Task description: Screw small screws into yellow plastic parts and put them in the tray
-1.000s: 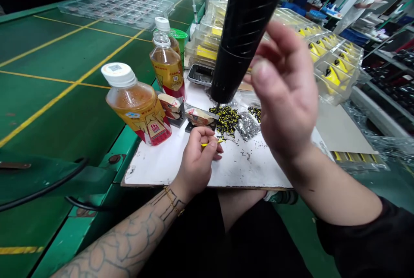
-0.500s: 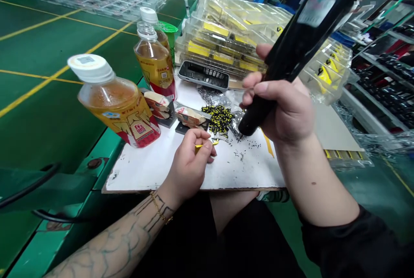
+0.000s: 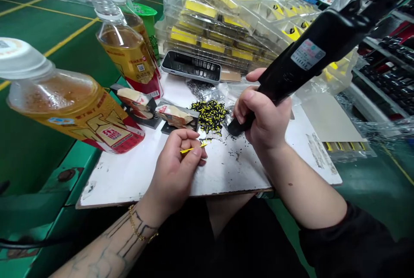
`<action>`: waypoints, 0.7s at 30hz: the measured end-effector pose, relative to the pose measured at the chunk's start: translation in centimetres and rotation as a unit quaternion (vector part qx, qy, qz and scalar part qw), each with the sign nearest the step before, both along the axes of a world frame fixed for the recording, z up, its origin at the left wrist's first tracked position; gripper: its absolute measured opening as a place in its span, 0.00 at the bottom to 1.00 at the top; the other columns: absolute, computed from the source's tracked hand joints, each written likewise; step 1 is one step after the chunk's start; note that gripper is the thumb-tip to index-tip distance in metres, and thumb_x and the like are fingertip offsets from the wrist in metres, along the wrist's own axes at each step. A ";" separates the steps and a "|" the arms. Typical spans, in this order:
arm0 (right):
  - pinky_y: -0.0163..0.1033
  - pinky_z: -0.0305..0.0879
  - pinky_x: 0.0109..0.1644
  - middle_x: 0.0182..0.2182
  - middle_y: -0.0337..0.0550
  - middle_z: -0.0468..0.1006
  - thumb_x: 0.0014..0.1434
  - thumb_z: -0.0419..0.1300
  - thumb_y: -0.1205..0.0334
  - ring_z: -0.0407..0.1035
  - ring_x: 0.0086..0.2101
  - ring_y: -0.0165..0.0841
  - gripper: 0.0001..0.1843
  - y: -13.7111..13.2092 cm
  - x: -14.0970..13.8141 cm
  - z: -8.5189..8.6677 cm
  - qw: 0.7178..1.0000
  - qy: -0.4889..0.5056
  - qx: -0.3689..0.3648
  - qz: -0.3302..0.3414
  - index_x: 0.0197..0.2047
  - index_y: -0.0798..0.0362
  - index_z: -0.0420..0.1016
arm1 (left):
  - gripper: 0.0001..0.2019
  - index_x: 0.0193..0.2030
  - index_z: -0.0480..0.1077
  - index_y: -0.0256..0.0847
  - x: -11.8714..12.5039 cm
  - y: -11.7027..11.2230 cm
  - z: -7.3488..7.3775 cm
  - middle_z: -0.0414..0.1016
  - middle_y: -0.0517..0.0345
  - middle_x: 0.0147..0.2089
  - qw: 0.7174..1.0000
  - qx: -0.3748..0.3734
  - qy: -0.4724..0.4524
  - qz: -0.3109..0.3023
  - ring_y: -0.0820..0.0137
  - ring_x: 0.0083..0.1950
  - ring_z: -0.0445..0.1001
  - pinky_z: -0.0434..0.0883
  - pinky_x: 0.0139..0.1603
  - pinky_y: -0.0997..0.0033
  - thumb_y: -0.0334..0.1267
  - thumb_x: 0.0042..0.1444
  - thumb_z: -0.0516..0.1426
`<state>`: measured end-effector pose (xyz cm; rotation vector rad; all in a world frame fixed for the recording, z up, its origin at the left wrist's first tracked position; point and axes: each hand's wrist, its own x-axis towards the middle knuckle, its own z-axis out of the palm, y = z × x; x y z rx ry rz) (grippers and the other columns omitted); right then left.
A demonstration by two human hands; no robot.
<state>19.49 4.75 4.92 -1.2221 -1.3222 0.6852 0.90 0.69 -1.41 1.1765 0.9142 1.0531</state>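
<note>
My right hand [image 3: 268, 120] is wrapped round a black electric screwdriver [image 3: 283, 75] with a white label, tilted so its lower end points down at the board. Tiny black screw-like specks [image 3: 235, 154] lie scattered below that end. In my left hand [image 3: 176, 163], a thin yellow piece [image 3: 186, 150] is pinched between thumb and curled fingers, partly hidden by them. Just beyond it lies a pile of small black-and-yellow parts [image 3: 211, 116]. Two tape-wrapped blocks on dark bases, a nearer one [image 3: 174, 116] and a farther one [image 3: 136, 101], stand left of the pile.
Drink bottles, the nearest one [image 3: 93, 114] large, and a green cup [image 3: 147, 23] stand along the left. A phone [image 3: 190, 67] lies behind the pile. Stacked clear trays [image 3: 194, 23] with yellow parts rise at the back. The white board [image 3: 226, 178] ends before my lap.
The screwdriver and my right hand have come down and leftward, and the tool leans more to the right. My left hand keeps the yellow piece. The whole view has shifted.
</note>
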 end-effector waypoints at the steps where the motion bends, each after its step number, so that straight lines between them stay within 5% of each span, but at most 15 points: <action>1: 0.35 0.59 0.28 0.22 0.34 0.57 0.65 0.51 0.39 0.55 0.21 0.25 0.27 0.0 -0.1 0.0 1.000 0.010 0.010 0.002 0.57 0.49 0.61 | 0.12 0.52 0.64 0.45 0.0 0.0 0.0 0.74 0.61 0.36 1.000 0.002 0.005 -0.004 0.69 0.37 0.74 0.75 0.40 0.67 0.41 0.65 0.59; 8: 0.32 0.57 0.24 0.19 0.30 0.63 0.57 0.60 0.63 0.58 0.18 0.23 0.15 0.4 0.0 -0.1 0.980 0.160 0.094 0.069 0.47 0.50 0.65 | 0.14 0.51 0.64 0.44 0.0 0.0 0.5 0.73 0.61 0.38 0.999 0.023 0.043 -0.002 0.70 0.37 0.74 0.73 0.38 0.72 0.37 0.61 0.62; 14: 0.31 0.55 0.19 0.18 0.30 0.64 0.55 0.62 0.65 0.58 0.16 0.23 0.14 0.3 0.6 0.1 0.979 0.166 0.038 0.108 0.46 0.51 0.69 | 0.15 0.52 0.63 0.45 0.1 0.0 0.4 0.72 0.60 0.38 0.998 0.028 0.049 0.002 0.69 0.37 0.75 0.73 0.39 0.71 0.36 0.60 0.62; 21: 0.31 0.59 0.23 0.20 0.30 0.64 0.56 0.63 0.64 0.59 0.17 0.22 0.15 0.0 -0.2 -0.1 0.970 0.194 0.106 0.097 0.47 0.50 0.67 | 0.16 0.52 0.63 0.45 0.2 0.0 0.3 0.71 0.61 0.37 0.998 0.034 0.056 0.011 0.71 0.36 0.73 0.72 0.38 0.73 0.35 0.60 0.61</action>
